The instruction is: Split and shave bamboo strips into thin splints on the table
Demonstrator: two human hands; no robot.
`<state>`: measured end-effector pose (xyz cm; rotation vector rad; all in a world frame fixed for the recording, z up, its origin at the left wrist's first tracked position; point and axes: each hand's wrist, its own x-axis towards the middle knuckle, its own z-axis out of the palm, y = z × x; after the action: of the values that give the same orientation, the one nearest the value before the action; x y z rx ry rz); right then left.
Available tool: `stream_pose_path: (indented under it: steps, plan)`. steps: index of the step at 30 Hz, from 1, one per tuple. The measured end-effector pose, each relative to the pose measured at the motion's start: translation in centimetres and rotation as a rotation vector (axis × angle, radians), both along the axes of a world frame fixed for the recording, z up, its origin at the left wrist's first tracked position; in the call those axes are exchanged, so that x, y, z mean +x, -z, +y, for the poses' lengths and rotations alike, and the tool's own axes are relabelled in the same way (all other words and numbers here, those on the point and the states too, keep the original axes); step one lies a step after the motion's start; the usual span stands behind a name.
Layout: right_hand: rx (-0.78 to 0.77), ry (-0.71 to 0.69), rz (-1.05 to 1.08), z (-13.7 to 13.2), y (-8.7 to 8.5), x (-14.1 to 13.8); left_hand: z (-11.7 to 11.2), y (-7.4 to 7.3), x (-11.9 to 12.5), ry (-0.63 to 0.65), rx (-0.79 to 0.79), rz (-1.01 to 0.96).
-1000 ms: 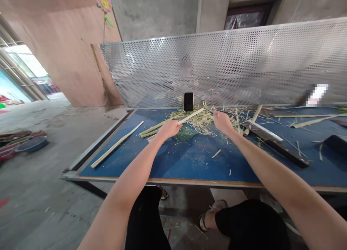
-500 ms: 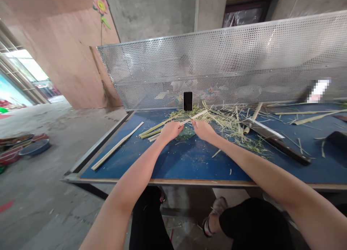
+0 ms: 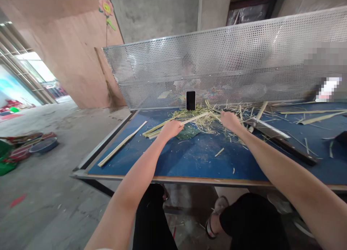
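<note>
My left hand [image 3: 172, 130] is closed on a pale split strip [image 3: 196, 117], which looks like bamboo or a plant stalk and points away to the right. Beneath the strip lies a dark green flat piece [image 3: 188, 132] on the blue tabletop [image 3: 189, 159]. To the right, above a heap of thin shavings [image 3: 206, 124], my right hand [image 3: 230, 121] has its fingers curled closed. What it grips is too small and hidden to name. More pale strips [image 3: 154, 132] lie just left of my left hand.
A phone [image 3: 191, 100] stands upright before the perforated metal screen [image 3: 217, 62]. A large knife [image 3: 284, 143] with a dark handle lies at the right among scraps. One long strip [image 3: 121, 144] rests near the table's left edge. Basins [image 3: 43, 145] sit on the floor.
My right hand has moved right, away from my left hand and along past the strip's far end. My left hand keeps hold of the strip. The whole view has shifted slightly.
</note>
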<state>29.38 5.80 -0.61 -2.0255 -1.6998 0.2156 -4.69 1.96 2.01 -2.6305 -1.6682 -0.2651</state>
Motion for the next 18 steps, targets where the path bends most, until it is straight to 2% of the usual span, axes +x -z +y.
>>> stream_pose_path:
  steps: [3,6,12,15,18]
  plan:
    - [0.060,0.070,-0.026,0.0,-0.5,0.7,0.3,0.0,-0.2,-0.039,-0.078,-0.043]
    - [0.150,-0.022,-0.054,-0.9,-0.7,-2.0,0.6,0.2,-0.3,-0.056,-0.084,-0.078]
    - [0.084,-0.302,-0.140,-4.0,-0.3,-9.4,0.7,0.7,0.3,-0.075,-0.079,-0.099]
    - [0.016,-0.385,-0.214,-5.3,0.1,-11.6,0.7,0.9,0.6,-0.080,-0.052,-0.132]
    - [-0.036,-0.399,-0.255,-5.9,0.5,-12.6,0.7,1.1,0.9,-0.073,-0.043,-0.145]
